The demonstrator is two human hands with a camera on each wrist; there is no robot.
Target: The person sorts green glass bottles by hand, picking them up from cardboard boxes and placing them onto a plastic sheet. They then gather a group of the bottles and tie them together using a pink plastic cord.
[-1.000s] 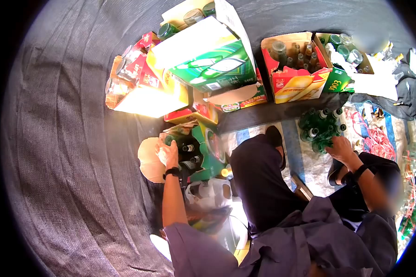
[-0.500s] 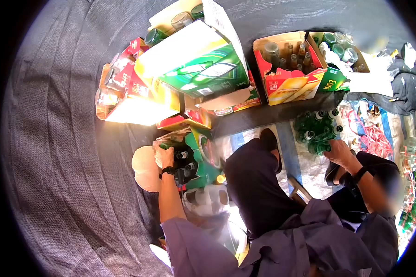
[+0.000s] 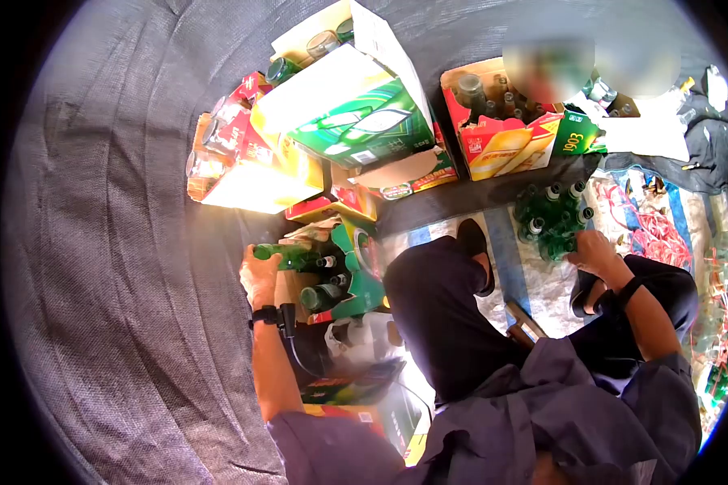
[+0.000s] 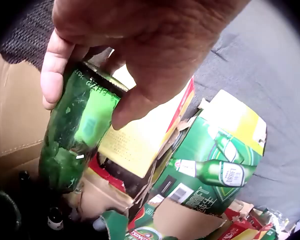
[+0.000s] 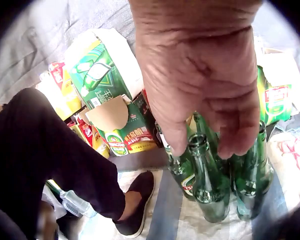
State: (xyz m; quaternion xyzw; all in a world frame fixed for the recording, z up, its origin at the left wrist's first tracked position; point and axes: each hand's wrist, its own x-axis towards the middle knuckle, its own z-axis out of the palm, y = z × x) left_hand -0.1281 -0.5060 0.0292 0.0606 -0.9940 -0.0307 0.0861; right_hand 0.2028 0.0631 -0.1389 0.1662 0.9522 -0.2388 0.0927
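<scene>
My left hand (image 3: 260, 279) grips a green bottle (image 3: 287, 256) by its base end, above the open carton (image 3: 354, 263) at the left; the bottle lies tilted, its neck toward the carton's inside. In the left wrist view, thumb and fingers of the left hand (image 4: 135, 55) pinch the base of the green bottle (image 4: 72, 135). Another green bottle (image 3: 321, 297) lies in the carton. My right hand (image 3: 597, 257) is at a cluster of upright green bottles (image 3: 552, 217). In the right wrist view the fingers of the right hand (image 5: 205, 85) curl down among the bottle necks (image 5: 199, 145).
Beer cartons holding bottles stand along the back, among them a large green and white carton (image 3: 364, 113) and a red one (image 3: 510, 149). Pink string (image 3: 659, 242) lies on the striped sheet (image 3: 505, 242) at the right. A clear bottle (image 5: 77, 204) lies near a leg.
My left hand has moved left and raised a green bottle partly out of the carton. The right hand stays at the bottle cluster.
</scene>
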